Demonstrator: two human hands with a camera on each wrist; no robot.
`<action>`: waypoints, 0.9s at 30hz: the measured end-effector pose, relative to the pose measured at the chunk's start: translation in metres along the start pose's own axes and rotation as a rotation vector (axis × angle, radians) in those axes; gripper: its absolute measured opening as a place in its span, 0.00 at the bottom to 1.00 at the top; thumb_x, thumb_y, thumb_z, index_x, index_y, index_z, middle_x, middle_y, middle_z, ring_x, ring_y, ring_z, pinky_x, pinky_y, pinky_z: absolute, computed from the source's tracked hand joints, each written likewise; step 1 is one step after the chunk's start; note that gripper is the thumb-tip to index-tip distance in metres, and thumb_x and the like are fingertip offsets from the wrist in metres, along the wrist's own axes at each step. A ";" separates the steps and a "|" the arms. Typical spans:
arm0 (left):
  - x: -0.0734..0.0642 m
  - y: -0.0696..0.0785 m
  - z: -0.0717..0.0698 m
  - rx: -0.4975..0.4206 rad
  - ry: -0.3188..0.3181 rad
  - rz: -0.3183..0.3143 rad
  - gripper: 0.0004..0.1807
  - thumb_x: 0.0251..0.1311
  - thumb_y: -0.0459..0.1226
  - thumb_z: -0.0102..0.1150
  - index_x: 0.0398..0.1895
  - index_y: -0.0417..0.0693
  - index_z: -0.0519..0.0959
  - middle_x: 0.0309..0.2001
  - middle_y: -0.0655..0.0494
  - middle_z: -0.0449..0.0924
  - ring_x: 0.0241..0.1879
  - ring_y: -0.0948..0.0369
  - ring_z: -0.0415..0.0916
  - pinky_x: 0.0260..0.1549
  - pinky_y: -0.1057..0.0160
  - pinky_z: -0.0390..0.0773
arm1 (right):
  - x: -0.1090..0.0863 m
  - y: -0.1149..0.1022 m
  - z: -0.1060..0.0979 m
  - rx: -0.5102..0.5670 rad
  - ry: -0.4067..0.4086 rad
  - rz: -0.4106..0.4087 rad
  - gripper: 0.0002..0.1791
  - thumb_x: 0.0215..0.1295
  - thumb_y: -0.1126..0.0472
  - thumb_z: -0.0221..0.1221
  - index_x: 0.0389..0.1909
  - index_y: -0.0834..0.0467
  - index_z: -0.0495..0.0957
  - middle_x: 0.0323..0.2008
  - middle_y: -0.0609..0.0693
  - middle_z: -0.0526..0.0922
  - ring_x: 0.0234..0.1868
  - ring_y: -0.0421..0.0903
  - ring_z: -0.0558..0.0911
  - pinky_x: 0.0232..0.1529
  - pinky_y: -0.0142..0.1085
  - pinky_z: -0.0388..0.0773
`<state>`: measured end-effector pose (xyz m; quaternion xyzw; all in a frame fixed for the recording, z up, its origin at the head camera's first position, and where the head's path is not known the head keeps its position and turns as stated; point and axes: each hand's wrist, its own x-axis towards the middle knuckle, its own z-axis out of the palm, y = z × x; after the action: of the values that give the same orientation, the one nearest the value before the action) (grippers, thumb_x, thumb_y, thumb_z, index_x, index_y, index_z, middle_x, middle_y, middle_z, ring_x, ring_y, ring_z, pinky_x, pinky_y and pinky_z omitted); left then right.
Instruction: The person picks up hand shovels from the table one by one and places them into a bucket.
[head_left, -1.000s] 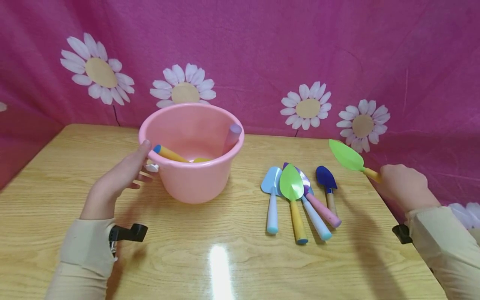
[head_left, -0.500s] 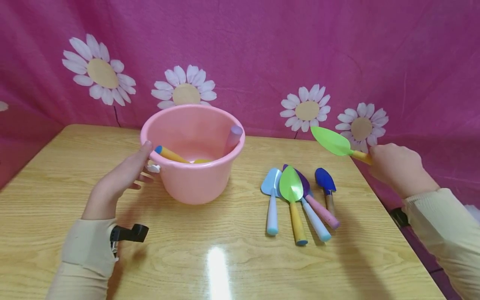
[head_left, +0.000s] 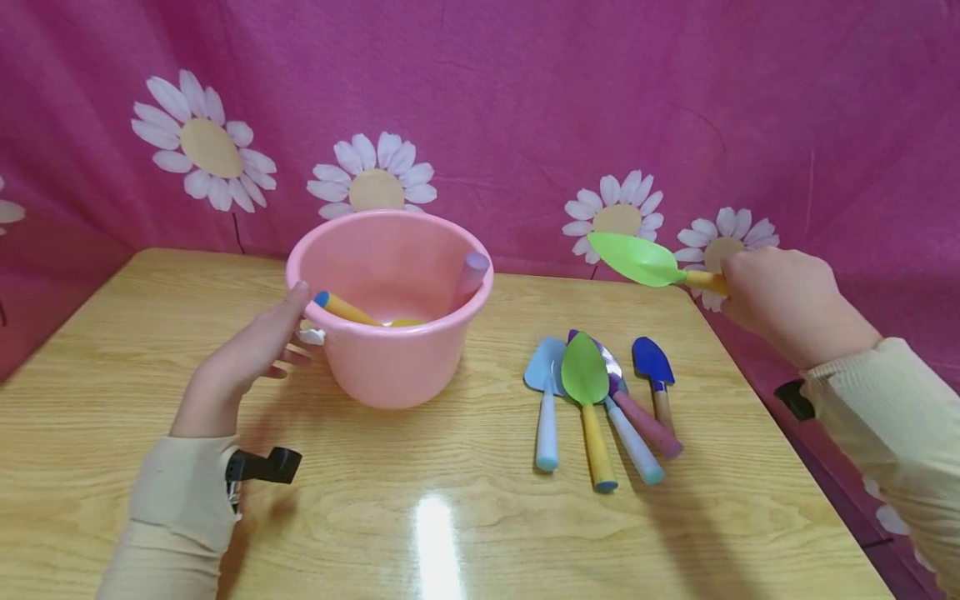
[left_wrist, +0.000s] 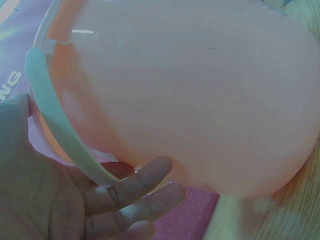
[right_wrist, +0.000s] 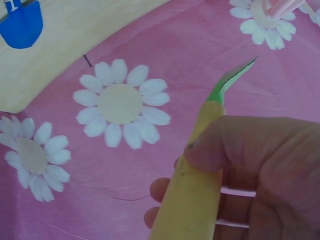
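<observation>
A pink bucket [head_left: 393,367] stands on the table, my left hand [head_left: 247,354] at its left side. The thumb lies at the rim and the other fingers extend loosely below it. In the left wrist view the white bucket handle [left_wrist: 65,125] passes between thumb and fingers. My right hand [head_left: 787,304] grips the yellow handle of a trowel with a light green blade [head_left: 637,258], raised above the table's right side, blade toward the bucket. Inside the bucket show a yellow-orange handle with a blue end [head_left: 348,308] and a lilac handle [head_left: 471,271]; their lower parts are hidden.
Right of the bucket lies a cluster of trowels: a light blue one [head_left: 546,400], a green one with yellow handle [head_left: 585,367], and a pink-handled one [head_left: 648,425], overlapping. A dark blue trowel [head_left: 652,362] lies beside them. A flowered pink cloth [head_left: 487,108] hangs behind the table.
My right hand has moved left and up with the green trowel, its blade now nearer the bucket. The left hand stays at the bucket rim.
</observation>
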<state>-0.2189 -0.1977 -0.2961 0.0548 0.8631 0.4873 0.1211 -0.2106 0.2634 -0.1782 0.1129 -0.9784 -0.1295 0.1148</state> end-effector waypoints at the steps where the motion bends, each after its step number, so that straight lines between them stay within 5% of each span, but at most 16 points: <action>1: 0.000 0.000 0.000 0.000 0.001 -0.002 0.44 0.57 0.67 0.18 0.63 0.43 0.54 0.52 0.36 0.61 0.47 0.40 0.65 0.36 0.49 0.67 | 0.001 -0.002 -0.002 0.000 0.008 -0.008 0.08 0.47 0.67 0.61 0.24 0.63 0.70 0.11 0.51 0.67 0.12 0.49 0.67 0.10 0.47 0.66; 17: 0.000 0.001 0.000 -0.013 -0.004 -0.017 0.44 0.57 0.67 0.18 0.63 0.42 0.53 0.53 0.36 0.61 0.47 0.41 0.64 0.37 0.48 0.67 | 0.016 -0.029 -0.033 -0.090 -0.095 -0.039 0.15 0.42 0.65 0.68 0.31 0.67 0.75 0.18 0.54 0.72 0.19 0.51 0.68 0.15 0.46 0.71; 27: -0.001 0.001 0.001 -0.010 -0.004 -0.012 0.44 0.58 0.66 0.17 0.62 0.40 0.53 0.52 0.35 0.61 0.47 0.41 0.65 0.36 0.49 0.67 | 0.019 -0.051 -0.050 -0.076 -0.054 -0.096 0.09 0.46 0.70 0.62 0.31 0.66 0.77 0.16 0.54 0.72 0.14 0.49 0.68 0.11 0.44 0.70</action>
<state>-0.2177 -0.1967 -0.2949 0.0502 0.8607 0.4907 0.1259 -0.2067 0.1990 -0.1421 0.1519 -0.9690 -0.1749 0.0862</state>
